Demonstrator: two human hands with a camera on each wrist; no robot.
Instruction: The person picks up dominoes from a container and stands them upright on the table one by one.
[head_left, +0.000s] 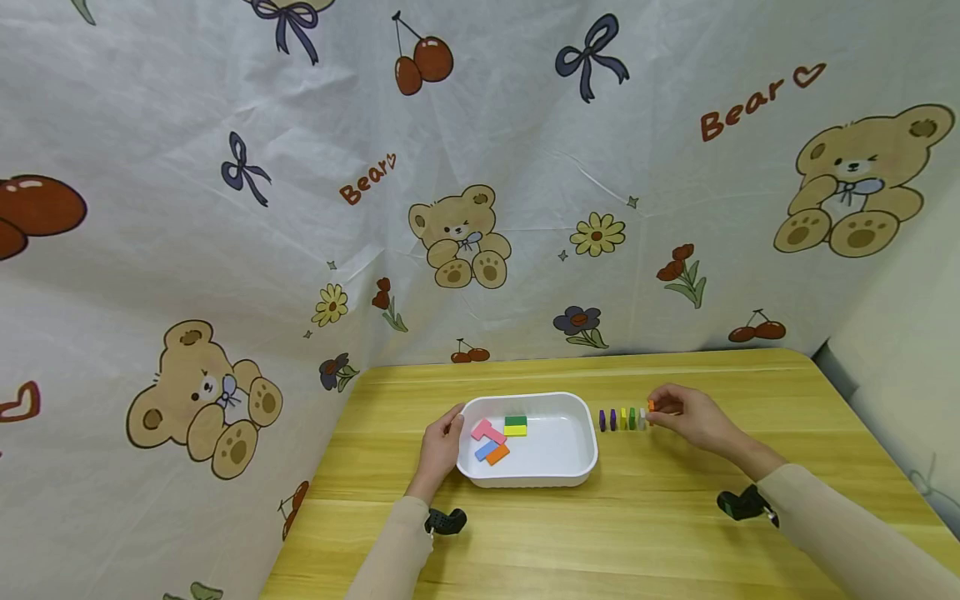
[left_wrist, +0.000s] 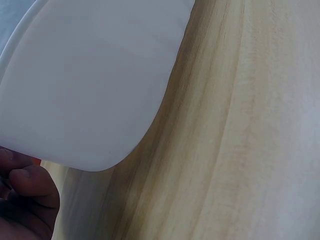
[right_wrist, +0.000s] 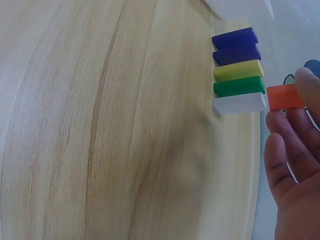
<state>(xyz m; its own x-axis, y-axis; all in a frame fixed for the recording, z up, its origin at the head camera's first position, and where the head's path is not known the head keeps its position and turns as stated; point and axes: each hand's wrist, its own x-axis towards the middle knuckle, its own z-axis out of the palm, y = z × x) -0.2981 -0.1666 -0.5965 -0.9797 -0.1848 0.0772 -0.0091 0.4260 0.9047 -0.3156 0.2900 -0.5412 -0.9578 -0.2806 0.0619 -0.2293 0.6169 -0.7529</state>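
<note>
My right hand (head_left: pixel 697 421) pinches an orange domino (right_wrist: pixel 284 97) between thumb and fingers at the right end of a row of standing dominoes. In the right wrist view that row holds two purple dominoes, a yellow domino (right_wrist: pixel 238 70), a green domino (right_wrist: pixel 239 86) and a white domino (right_wrist: pixel 239 103), which is nearest the orange one. My left hand (head_left: pixel 437 454) grips the left end of a white plastic tray (head_left: pixel 525 481), thumb at its rim. Curled fingers show beside the tray's wall in the left wrist view.
Several loose dominoes lie flat in the tray, among them pink, a blue domino (head_left: pixel 486 451), orange, green and yellow ones. The wooden table (head_left: pixel 600 542) ends at a cloth (head_left: pixel 525 317) printed with bears, hanging behind and to the left.
</note>
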